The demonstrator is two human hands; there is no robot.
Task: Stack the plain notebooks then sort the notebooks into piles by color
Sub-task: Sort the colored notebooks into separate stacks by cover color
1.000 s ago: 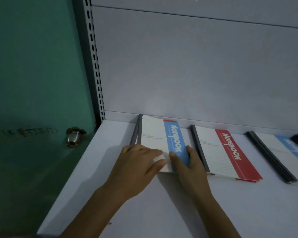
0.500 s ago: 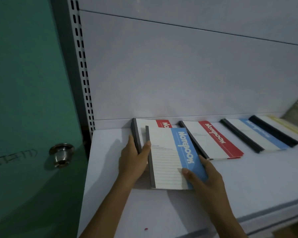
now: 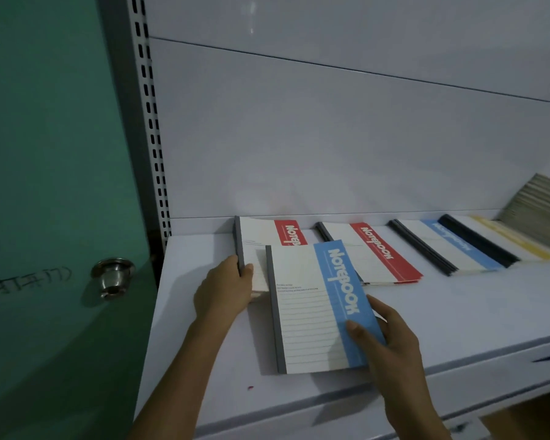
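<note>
Blue marks the stripe of the blue notebook (image 3: 315, 306), which the right hand (image 3: 391, 350) pinches at its near right corner: the thumb (image 3: 354, 331) presses on top and the other fingers are curled beneath, mostly hidden. It hangs over the near part of the white shelf (image 3: 458, 312) and covers a corner of the red notebook (image 3: 267, 236), probably pulled clear because it does not match. The left hand (image 3: 223, 290) grips that red notebook at its grey spine, thumb on the cover, likely to steady it. To the right lie a red pile (image 3: 378, 255) and, farther right, a blue pile (image 3: 451, 246), the likely destination.
</note>
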